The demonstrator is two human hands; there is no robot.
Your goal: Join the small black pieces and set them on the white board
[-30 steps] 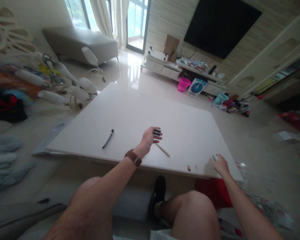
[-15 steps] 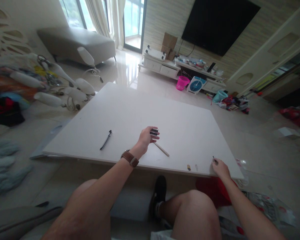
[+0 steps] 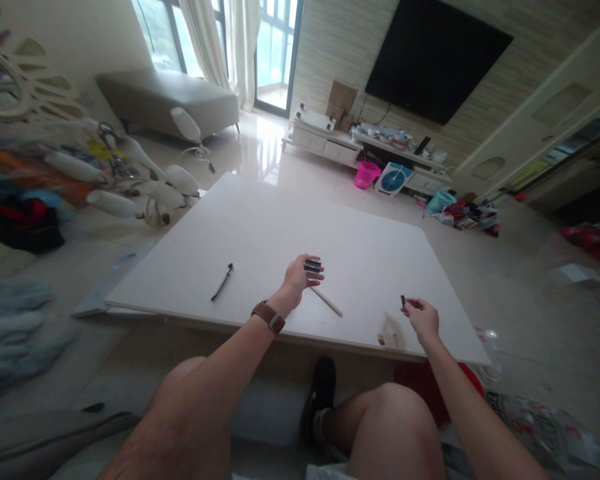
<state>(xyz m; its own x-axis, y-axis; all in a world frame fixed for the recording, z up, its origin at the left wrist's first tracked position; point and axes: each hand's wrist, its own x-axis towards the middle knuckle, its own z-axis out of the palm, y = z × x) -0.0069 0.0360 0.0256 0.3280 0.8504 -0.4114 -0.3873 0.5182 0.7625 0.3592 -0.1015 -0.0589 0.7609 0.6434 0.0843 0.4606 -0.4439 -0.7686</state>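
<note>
A large white board (image 3: 260,233) lies flat in front of my knees. My left hand (image 3: 299,277), with a brown watch on the wrist, rests on the board and holds small black pieces (image 3: 313,265) at its fingertips. A thin wooden stick (image 3: 326,302) lies just right of that hand. My right hand (image 3: 421,316) is raised above the board's near right part and pinches a small dark piece (image 3: 403,301). A black curved strip (image 3: 223,282) lies on the board to the left. Two tiny bits (image 3: 381,339) sit near the front edge.
White lamp parts (image 3: 145,173) and clothes lie on the floor at the left. A grey sofa (image 3: 165,97) stands at the back. A TV cabinet (image 3: 360,143), a pink basket (image 3: 367,173) and a blue fan (image 3: 393,179) stand beyond the board. A red object (image 3: 440,380) sits under the board's right corner.
My right hand has lifted off the board's front right edge with the small dark piece and moved left, toward the middle. My left hand has stayed in place.
</note>
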